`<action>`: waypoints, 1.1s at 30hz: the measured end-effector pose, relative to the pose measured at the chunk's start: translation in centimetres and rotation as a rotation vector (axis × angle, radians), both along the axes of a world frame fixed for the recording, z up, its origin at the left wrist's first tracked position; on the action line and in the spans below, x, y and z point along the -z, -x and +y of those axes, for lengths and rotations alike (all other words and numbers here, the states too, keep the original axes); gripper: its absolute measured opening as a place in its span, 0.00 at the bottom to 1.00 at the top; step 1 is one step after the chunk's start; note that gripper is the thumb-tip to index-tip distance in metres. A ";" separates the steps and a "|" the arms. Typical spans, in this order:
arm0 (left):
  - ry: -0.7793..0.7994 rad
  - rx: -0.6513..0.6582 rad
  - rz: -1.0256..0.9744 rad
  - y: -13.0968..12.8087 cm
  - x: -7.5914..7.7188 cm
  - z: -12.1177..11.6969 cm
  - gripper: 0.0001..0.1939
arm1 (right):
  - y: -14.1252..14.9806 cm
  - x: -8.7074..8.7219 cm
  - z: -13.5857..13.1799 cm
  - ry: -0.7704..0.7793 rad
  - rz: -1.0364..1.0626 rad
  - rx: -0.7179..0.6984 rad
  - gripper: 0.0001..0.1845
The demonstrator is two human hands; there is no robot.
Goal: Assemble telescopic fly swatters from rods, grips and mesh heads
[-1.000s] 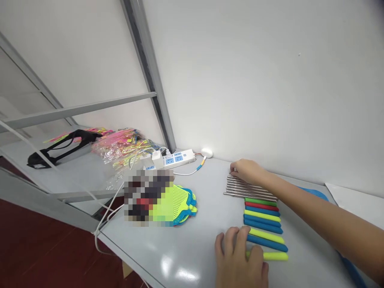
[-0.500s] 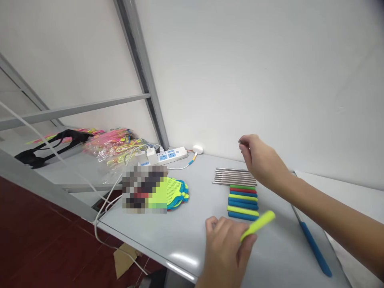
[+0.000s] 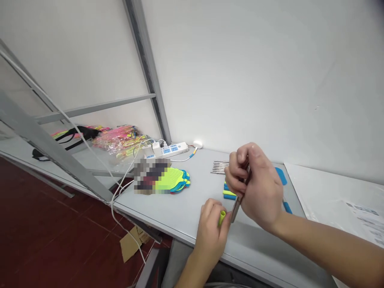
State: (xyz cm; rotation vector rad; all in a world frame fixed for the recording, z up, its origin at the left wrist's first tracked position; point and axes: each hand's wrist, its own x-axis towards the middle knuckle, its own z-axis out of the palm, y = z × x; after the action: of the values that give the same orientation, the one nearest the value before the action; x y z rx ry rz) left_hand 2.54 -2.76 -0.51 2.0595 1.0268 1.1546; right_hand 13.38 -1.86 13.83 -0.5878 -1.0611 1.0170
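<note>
My left hand [image 3: 211, 228] is closed around a yellow foam sleeve [image 3: 221, 218], whose open end points up. My right hand [image 3: 255, 184] grips a thin metal rod [image 3: 235, 208] and holds its lower tip right beside the sleeve's opening. Behind my hands, a row of metal rods [image 3: 219, 167] lies on the grey table [image 3: 186, 208]. Coloured foam sleeves [image 3: 228, 194] lie just in front of the rods, mostly hidden by my right hand.
A stack of yellow and blue mesh pieces [image 3: 175, 180] lies at the table's left, next to a blurred patch. A white power strip [image 3: 168, 150] with cables sits by the wall. Pink packets [image 3: 120, 138] lie on a shelf at the left. White sheets [image 3: 345, 200] lie at the right.
My left hand picked a yellow sleeve off the table and raised it. My right hand took a rod from the row and brought it down to the sleeve. The view shifted.
</note>
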 end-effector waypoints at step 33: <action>0.464 0.162 -0.495 -1.9 -3.7 -0.3 0.16 | -4.6 2.4 -2.3 0.206 -0.751 -0.031 0.21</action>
State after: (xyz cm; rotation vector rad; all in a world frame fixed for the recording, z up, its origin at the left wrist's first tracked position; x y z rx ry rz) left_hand 4.40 -3.03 3.16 1.3746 0.7737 1.1324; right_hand 17.98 -4.12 11.45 -1.1786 -1.6286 0.9545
